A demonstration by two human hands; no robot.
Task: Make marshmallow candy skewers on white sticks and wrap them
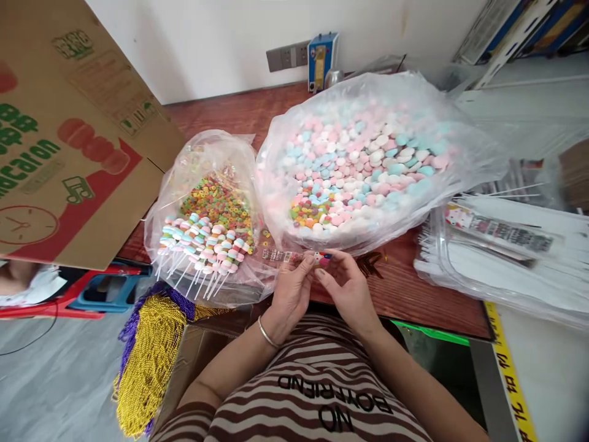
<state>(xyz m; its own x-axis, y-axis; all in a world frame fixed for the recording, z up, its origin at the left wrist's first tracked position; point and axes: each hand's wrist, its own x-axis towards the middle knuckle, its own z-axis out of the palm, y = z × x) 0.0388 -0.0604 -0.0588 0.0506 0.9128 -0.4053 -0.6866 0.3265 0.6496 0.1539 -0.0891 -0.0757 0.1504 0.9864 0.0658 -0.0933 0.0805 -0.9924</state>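
Observation:
Both hands meet at the table's near edge around a narrow printed plastic wrapper [280,256] with a colourful end. My left hand [293,287] pinches it between thumb and fingers, and its clear part sticks out to the left. On the colourful end, the fingers of my right hand [348,287] are closed. Whether a sweet is inside the wrapper is hidden by the fingers. Left of my hands, finished candy skewers [207,245] on white sticks lie over an open bag of small ring candies [216,199]. Ahead is a large open bag of pastel round candies [359,166].
At right, a clear bag [519,245] holds white sticks and printed wrappers. A cardboard box [92,141] stands at left, with gold and purple bead strings [150,362] hanging below. A blue device [323,61] sits by the wall on the red-brown table [414,288].

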